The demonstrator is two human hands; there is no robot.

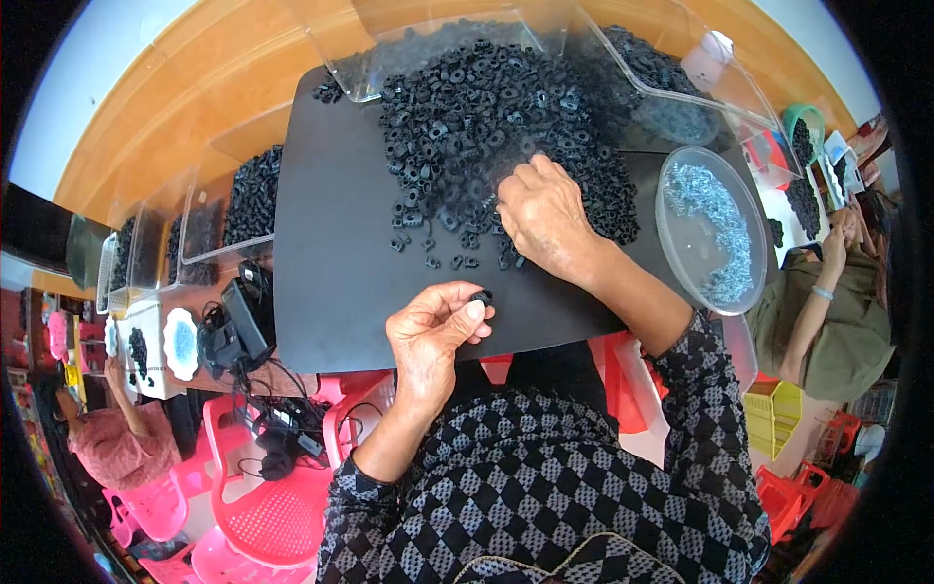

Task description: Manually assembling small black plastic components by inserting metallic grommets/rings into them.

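Between the thumb and fingers of my left hand point(435, 336) is a small black plastic part point(481, 296), held over the near edge of the dark table point(331, 263). My right hand point(545, 212) reaches to the near side of a big heap of similar black plastic parts point(486, 107). Its fingers are curled down at the heap, and their tips are hidden, so what they pinch does not show. Right of that hand stands a round clear tub point(671, 238) with many small shiny metal pieces point(725, 234) along its far and right sides.
Clear plastic bins point(365, 92) lie at the heap's far side. More bins of black parts point(255, 195) stand at left, near a black device with cables point(248, 311). Pink chairs point(268, 506) are at lower left. Co-workers sit at left point(126, 443) and right point(827, 321).
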